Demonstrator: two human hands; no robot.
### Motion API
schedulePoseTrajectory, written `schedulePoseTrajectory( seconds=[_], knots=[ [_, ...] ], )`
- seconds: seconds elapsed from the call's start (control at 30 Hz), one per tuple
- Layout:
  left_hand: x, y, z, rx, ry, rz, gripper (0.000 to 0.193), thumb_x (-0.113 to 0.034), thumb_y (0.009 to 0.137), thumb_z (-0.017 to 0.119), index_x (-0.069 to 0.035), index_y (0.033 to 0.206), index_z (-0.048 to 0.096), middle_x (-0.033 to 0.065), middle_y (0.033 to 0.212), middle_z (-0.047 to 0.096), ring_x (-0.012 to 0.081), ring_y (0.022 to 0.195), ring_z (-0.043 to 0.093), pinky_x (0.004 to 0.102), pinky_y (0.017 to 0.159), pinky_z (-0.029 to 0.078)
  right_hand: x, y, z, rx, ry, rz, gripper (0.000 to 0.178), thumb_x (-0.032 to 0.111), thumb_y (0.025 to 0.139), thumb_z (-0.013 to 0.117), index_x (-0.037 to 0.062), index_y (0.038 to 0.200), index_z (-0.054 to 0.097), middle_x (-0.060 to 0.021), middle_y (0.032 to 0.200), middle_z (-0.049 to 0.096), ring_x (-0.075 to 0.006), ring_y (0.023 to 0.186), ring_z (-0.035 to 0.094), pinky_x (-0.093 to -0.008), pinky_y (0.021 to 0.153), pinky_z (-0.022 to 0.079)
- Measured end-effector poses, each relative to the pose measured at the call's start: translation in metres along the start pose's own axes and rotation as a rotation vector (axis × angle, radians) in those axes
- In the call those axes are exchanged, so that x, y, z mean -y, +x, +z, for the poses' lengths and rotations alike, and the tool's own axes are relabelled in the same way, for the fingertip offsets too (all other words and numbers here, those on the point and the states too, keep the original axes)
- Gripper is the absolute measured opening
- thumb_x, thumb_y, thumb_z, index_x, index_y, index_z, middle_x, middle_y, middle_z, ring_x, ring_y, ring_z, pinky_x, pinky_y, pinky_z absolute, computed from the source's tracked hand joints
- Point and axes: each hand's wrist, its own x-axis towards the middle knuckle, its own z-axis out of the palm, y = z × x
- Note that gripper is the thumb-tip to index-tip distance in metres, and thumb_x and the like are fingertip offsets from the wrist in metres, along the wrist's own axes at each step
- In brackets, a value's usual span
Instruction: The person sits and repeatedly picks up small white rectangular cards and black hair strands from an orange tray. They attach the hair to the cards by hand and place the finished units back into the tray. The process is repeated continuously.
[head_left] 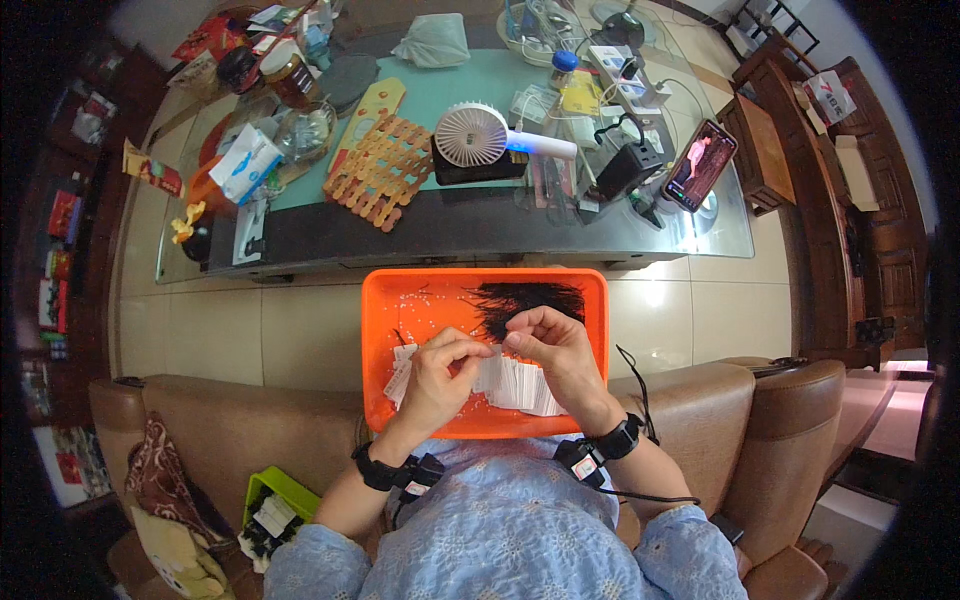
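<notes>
An orange tray (pixel 483 276) rests on my lap with both my hands over it. My left hand (pixel 440 378) is closed in a pinch, fingertips on what looks like a white tag (pixel 487 374) at the left end of a row. Close by on the right, my right hand (pixel 560 355) has thumb and forefinger pinched together; what lies between them is too small to make out. A packed row of white tags (pixel 522 387) sits under my hands. Behind my right hand spreads a bundle of black strings (pixel 530 300). More white tags (pixel 398 378) lie left of my left hand, partly hidden.
Small white bits dot the tray floor. Beyond it stands a glass-topped table (pixel 440 230) with a small fan (pixel 472 135), a wooden lattice mat (pixel 380 172) and a propped phone (pixel 702 165). A green container (pixel 282 492) stands on the brown sofa (pixel 270 415) at my left.
</notes>
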Motion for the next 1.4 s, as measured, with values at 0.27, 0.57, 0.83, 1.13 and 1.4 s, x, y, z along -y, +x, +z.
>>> schedulePoseTrajectory(
  seconds=[0.27, 0.57, 0.83, 1.13, 1.4],
  knots=[
    [-0.005, -0.003, 0.008, 0.022, -0.084, -0.109, 0.011, -0.005, 0.08, 0.069, 0.004, 0.086, 0.068, 0.0094, 0.081, 0.064, 0.0166, 0.073, 0.062, 0.0288, 0.066, 0.048, -0.014, -0.003, 0.018, 0.012, 0.115, -0.04, 0.014, 0.004, 0.088, 0.067, 0.0005, 0.101, 0.063, -0.0046, 0.087, 0.068, -0.0107, 0.08, 0.064, -0.0244, 0.071, 0.052],
    [0.004, -0.006, 0.004, -0.05, -0.214, -0.192, 0.008, -0.005, 0.081, 0.07, 0.003, 0.083, 0.069, 0.0064, 0.081, 0.066, 0.0107, 0.071, 0.061, 0.0247, 0.065, 0.047, -0.016, -0.005, 0.009, 0.035, 0.105, -0.036, 0.023, 0.006, 0.091, 0.063, -0.0011, 0.112, 0.06, -0.0095, 0.106, 0.067, -0.0134, 0.099, 0.062, -0.0282, 0.088, 0.05],
    [0.023, -0.007, -0.016, -0.123, -0.241, -0.285, 0.013, 0.001, 0.084, 0.067, 0.002, 0.097, 0.064, 0.0027, 0.08, 0.064, 0.0074, 0.07, 0.06, 0.0207, 0.062, 0.048, -0.027, 0.005, -0.013, -0.089, -0.476, -0.053, 0.018, 0.005, 0.088, 0.062, 0.0009, 0.105, 0.063, -0.0086, 0.101, 0.066, -0.0184, 0.092, 0.061, -0.0299, 0.084, 0.05],
    [0.017, -0.014, -0.031, -0.213, -0.354, -0.331, 0.015, 0.003, 0.083, 0.067, 0.0, 0.096, 0.062, 0.0022, 0.082, 0.065, 0.0069, 0.07, 0.06, 0.0202, 0.061, 0.049, -0.034, 0.016, -0.003, 0.327, -1.36, -0.514, 0.012, 0.007, 0.071, 0.069, 0.0037, 0.083, 0.069, -0.0093, 0.086, 0.058, -0.0275, 0.089, 0.051, -0.0357, 0.08, 0.046],
    [0.015, -0.013, -0.029, -0.241, -0.377, -0.308, 0.01, 0.002, 0.085, 0.066, 0.002, 0.094, 0.062, 0.0022, 0.081, 0.064, 0.006, 0.071, 0.059, 0.02, 0.065, 0.048, -0.051, 0.019, 0.002, 0.473, -1.867, -0.511, 0.024, 0.017, 0.081, 0.053, 0.0011, 0.093, 0.066, -0.0146, 0.104, 0.062, -0.0314, 0.111, 0.052, -0.0391, 0.095, 0.041]
  ],
)
